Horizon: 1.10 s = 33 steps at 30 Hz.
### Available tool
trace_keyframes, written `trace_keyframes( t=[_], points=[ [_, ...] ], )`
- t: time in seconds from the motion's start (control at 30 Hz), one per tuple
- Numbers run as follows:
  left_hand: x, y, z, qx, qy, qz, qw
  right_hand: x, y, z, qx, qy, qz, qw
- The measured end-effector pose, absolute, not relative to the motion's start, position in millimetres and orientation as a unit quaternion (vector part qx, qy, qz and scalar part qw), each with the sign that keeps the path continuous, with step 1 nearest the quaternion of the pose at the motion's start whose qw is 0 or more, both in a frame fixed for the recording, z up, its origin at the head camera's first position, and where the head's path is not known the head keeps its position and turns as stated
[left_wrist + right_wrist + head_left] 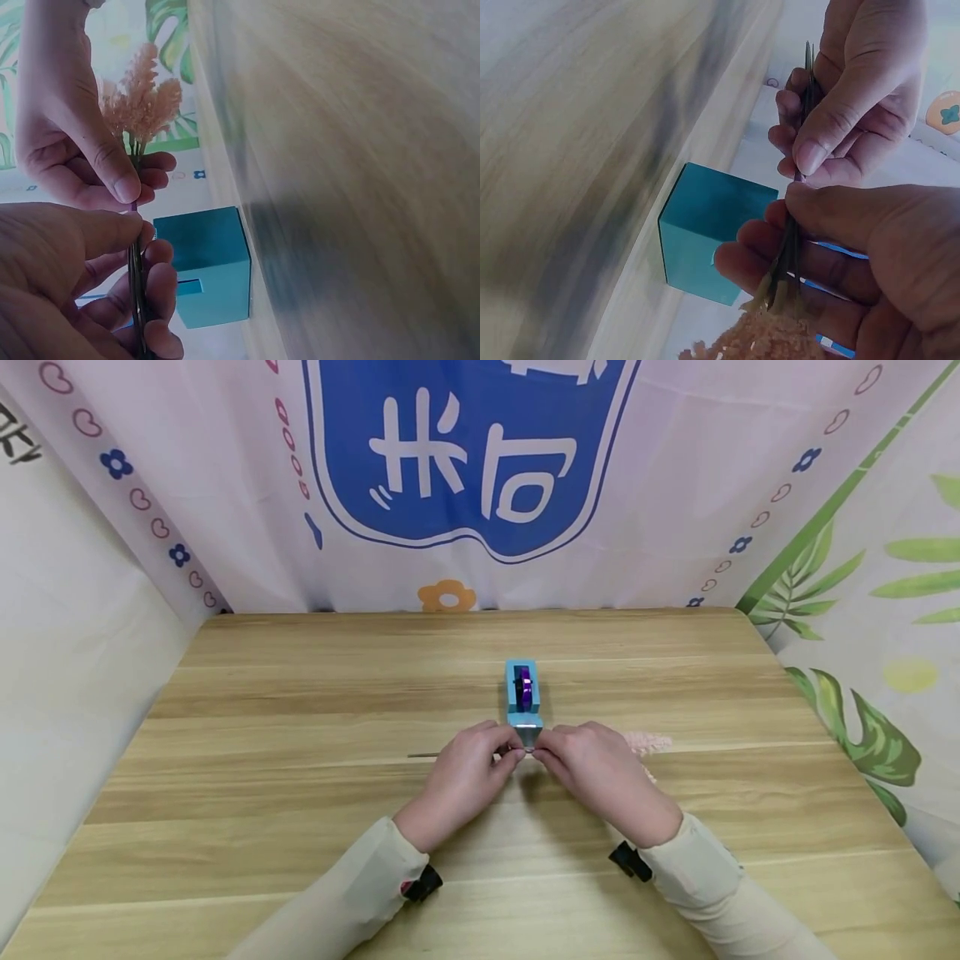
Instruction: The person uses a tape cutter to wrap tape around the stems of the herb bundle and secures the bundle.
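Both hands hold a bunch of pink artificial flowers (pixel 146 97) by its thin dark stems (pixel 135 277), above the wooden table. My left hand (pixel 468 772) pinches the stems between thumb and fingers on the bare-stem side. Close beside it, my right hand (pixel 600 768) pinches them nearer the blossoms. Between the fingertips shows a small purplish band (pixel 134 205) on the stems. Just beyond the hands stands a light-blue tape dispenser (pixel 513 707), carrying a roll of purple tape (pixel 527 689). The fingers partly hide the stems.
The wood-grain table (pixel 300 693) runs back to a printed cloth curtain (pixel 225 443) with a blue sign pattern. A leaf-patterned cloth (pixel 885 610) hangs at the right. Dark straps with small devices sit at both wrists.
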State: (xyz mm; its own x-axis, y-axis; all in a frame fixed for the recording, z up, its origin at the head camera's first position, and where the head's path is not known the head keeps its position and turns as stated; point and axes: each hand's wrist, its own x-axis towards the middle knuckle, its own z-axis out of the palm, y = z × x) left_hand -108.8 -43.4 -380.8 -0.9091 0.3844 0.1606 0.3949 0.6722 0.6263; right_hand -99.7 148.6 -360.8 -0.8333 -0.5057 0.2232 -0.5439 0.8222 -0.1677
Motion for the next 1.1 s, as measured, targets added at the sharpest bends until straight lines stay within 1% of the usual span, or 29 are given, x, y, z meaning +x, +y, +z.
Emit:
trace_keyframes(
  t=[0.27, 0.77, 1.0, 1.1],
  points=[
    [-110.9, -41.2, -381.3, -0.204, -0.920, -0.334, -0.012, -100.9, 149.7, -365.6, 0.267, -0.953, 0.118, 0.087],
    [-112.4, -43.3, -383.8, -0.219, -0.914, -0.340, 0.014, -102.7, 151.4, -368.5, 0.288, -0.946, 0.113, 0.098],
    [-111.5, -42.7, -382.5, -0.211, -0.920, -0.329, -0.001, -104.3, 150.9, -368.1, 0.287, -0.945, 0.116, 0.106],
    [-110.9, -42.2, -382.1, -0.209, -0.923, -0.323, 0.005, -104.2, 150.2, -368.3, 0.286, -0.945, 0.115, 0.112]
  ],
)
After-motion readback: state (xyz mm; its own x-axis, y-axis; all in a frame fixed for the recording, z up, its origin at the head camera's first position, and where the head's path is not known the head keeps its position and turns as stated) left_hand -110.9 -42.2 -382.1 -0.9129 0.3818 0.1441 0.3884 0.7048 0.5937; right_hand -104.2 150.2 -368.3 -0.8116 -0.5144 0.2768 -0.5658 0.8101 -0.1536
